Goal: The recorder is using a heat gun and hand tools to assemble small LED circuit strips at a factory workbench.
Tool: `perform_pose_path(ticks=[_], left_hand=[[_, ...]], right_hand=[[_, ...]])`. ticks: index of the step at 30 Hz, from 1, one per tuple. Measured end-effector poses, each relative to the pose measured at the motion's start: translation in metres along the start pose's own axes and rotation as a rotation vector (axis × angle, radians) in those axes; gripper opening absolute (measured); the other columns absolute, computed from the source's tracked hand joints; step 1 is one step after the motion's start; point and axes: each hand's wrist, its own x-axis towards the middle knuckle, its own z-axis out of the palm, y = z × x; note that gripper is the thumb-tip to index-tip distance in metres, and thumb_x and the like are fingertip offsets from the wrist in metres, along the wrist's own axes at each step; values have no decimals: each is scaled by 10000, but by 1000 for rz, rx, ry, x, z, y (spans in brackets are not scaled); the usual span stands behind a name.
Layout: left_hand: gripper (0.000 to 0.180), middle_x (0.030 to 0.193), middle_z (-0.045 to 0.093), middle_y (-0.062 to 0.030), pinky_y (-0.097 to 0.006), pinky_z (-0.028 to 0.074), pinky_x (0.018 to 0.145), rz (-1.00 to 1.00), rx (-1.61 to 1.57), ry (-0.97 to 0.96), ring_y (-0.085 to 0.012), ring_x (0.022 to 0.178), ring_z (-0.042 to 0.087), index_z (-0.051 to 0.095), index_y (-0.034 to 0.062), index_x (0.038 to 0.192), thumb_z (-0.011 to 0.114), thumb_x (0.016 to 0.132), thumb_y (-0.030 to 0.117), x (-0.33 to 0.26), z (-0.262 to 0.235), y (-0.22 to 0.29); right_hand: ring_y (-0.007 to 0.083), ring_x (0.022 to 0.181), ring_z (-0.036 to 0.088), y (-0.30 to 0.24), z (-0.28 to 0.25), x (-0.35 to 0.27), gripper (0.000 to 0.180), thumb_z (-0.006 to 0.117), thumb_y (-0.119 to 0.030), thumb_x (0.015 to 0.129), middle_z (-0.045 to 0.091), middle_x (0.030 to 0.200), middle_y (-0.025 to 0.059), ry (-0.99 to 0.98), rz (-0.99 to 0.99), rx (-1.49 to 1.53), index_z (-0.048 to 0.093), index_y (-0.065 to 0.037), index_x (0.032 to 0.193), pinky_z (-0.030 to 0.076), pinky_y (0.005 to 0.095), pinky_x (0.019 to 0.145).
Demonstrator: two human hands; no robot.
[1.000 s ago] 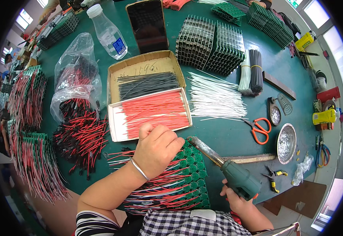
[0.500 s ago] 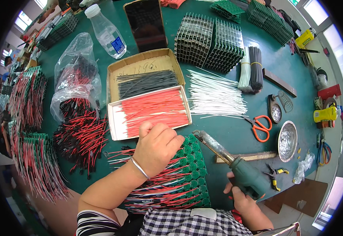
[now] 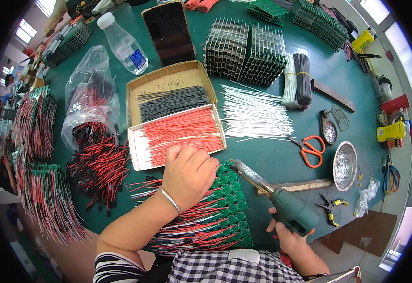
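Note:
My right hand (image 3: 288,237) is wrapped round the dark green handle of a soldering iron (image 3: 294,213). The iron's thick metal tip points up and left, at the far edge of a green circuit board panel (image 3: 233,205) made of round pieces. Rows of red, white and black wires lie across the panel's left side. Over its far left part is my left hand (image 3: 190,175), fingers closed in a pinch; the hand itself hides whatever is between the fingertips. Just beyond it lies a white box (image 3: 138,148) of red wires (image 3: 180,137).
Black wires (image 3: 173,103) fill a cardboard box behind; white wires (image 3: 255,113) lie loose beside it. Orange-handled scissors (image 3: 313,152), a metal bowl (image 3: 345,167) and cutters (image 3: 331,207) sit right. A plastic bag (image 3: 92,101) spills red-black wires on the left; a bottle (image 3: 125,47) and phone (image 3: 168,33) stand behind.
The iron's tip has shifted slightly nearer to me, at the panel's far edge. My left hand keeps its pinch in nearly the same place. The whole view has moved a little.

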Motion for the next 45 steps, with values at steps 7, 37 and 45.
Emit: perform_pose_path(ticks=[7,37,45], left_hand=[[146,772,561,17,-373,323,762,4,23,-9,-191,767,517,631,124,808,721,693,119,-1,0,0],[60,773,514,19,-360,342,801,44,161,-6,-167,835,510,584,152,808,581,748,153,-12,1,3],[128,821,571,9,-392,348,811,-2,82,-86,-185,828,527,634,144,867,653,741,140,-10,-1,-2]], right_hand=[[141,613,634,-2,6,0,284,601,-35,780,620,926,97,37,76,14,592,39,1054,522,281,579],[163,566,581,7,11,-17,500,598,-238,866,564,1087,182,214,-122,144,421,66,1222,502,277,478],[179,611,609,-1,4,-18,393,547,-90,849,598,1109,167,127,-49,100,480,42,1213,498,286,538]])
